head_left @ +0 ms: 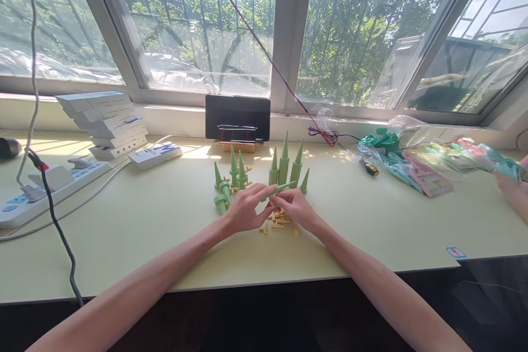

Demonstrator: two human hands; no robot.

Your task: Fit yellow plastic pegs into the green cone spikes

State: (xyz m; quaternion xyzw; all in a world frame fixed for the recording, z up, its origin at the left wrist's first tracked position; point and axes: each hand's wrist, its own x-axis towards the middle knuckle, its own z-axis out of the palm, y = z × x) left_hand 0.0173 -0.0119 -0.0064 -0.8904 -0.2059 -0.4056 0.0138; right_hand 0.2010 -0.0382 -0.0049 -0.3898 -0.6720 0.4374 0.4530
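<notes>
My left hand (246,209) is closed round a green cone-shaped plastic spike (286,187), whose point aims right. At the spike's base the fingertips of my right hand (296,207) are pinched on what looks like a small yellow plastic valve, mostly hidden by the fingers. Below the hands lies a loose pile of small yellow plastic valves (279,221). Several green spikes stand upright behind my right hand, among them a tall stacked one (284,160). Left of my left hand is another group of green spikes (234,168) with yellow valves in them, some standing and some tilted.
A dark tablet (238,116) stands on a holder by the window. To the left are stacked white boxes (111,121) and a power strip (53,192) with cables. On the right lie a yellow-black tool (369,168) and bagged items (429,173); another person's hand (511,190) is at the edge.
</notes>
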